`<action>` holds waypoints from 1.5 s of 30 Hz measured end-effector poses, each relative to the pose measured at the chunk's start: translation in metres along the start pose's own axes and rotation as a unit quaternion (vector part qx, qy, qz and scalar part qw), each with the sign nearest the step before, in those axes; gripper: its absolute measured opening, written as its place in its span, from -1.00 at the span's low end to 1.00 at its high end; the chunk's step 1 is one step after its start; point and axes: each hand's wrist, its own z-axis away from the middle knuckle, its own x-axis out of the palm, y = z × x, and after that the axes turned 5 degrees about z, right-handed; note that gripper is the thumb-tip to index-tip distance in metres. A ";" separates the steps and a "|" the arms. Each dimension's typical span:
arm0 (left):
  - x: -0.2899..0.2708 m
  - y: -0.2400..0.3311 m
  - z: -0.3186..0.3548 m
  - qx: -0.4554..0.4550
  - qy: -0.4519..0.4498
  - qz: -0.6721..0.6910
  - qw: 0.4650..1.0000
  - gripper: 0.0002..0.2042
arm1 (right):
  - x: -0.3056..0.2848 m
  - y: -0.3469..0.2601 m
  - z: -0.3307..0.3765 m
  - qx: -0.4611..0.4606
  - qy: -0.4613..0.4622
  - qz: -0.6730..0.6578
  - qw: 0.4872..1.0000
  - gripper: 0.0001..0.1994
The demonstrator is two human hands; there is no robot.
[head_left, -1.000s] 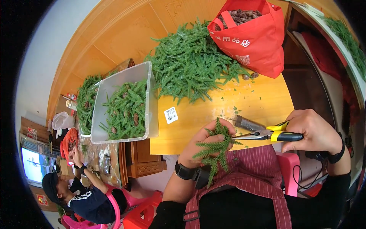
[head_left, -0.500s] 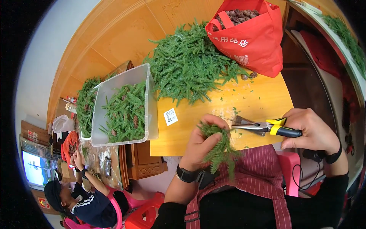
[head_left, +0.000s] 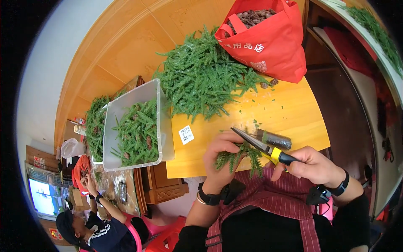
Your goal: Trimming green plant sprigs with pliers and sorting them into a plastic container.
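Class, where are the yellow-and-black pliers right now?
In the head view, the pliers are right of centre, in the right hand, near the green sprig in the left hand.

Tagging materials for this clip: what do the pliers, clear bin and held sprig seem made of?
Pliers: metal jaws, by their grey sheen; smooth yellow and black grips, likely plastic or rubber. Clear bin: probably plastic, its walls cloudy, translucent. Held sprig: perhaps plastic, its needles looking uniform; real foliage isn't ruled out.
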 end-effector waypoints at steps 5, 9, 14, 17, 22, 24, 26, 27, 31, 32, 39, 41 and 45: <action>-0.005 -0.005 0.002 0.005 -0.040 -0.058 0.997 -0.77 | -0.006 0.015 -0.003 -0.034 -0.018 -0.001 0.999 -0.65; -0.005 -0.004 0.002 -0.035 -0.039 -0.043 0.998 -0.78 | -0.011 0.012 -0.003 0.007 -0.035 0.004 0.999 -0.65; -0.006 -0.007 0.001 -0.043 -0.053 -0.062 0.996 -0.77 | -0.017 0.006 -0.009 0.013 -0.040 0.037 0.998 -0.69; -0.005 -0.010 -0.001 -0.077 -0.059 -0.041 0.994 -0.77 | -0.020 0.017 -0.012 -0.009 -0.033 0.053 0.998 -0.74; -0.002 -0.011 -0.005 -0.132 -0.063 -0.051 0.988 -0.78 | -0.023 0.022 -0.015 -0.022 0.004 0.106 0.994 -0.78; -0.001 -0.012 -0.006 -0.155 -0.060 -0.045 0.985 -0.79 | -0.024 0.028 -0.018 -0.019 0.017 0.086 0.996 -0.78; 0.000 -0.014 -0.008 -0.158 -0.067 -0.064 0.983 -0.79 | -0.025 0.022 -0.019 0.007 0.020 0.084 0.996 -0.77; 0.000 -0.017 -0.008 -0.160 -0.067 -0.063 0.983 -0.79 | -0.026 0.021 -0.020 0.033 0.021 0.084 0.996 -0.77; 0.004 -0.017 -0.011 -0.184 -0.068 -0.059 0.979 -0.79 | -0.029 0.023 -0.019 0.067 0.043 0.111 0.991 -0.75; 0.003 -0.019 -0.011 -0.198 -0.070 -0.053 0.976 -0.79 | -0.029 0.027 -0.021 0.039 0.066 0.131 0.988 -0.75; 0.000 -0.034 -0.009 -0.212 -0.065 -0.048 0.974 -0.78 | -0.036 0.031 -0.026 0.031 0.163 0.240 0.956 -0.74; -0.002 -0.033 -0.009 -0.183 -0.049 -0.029 0.981 -0.75 | -0.040 0.029 -0.027 -0.044 0.159 0.317 0.934 -0.77; -0.006 -0.030 -0.006 -0.114 -0.013 -0.020 0.993 -0.73 | -0.046 0.016 -0.020 -0.139 0.167 0.456 0.863 -0.72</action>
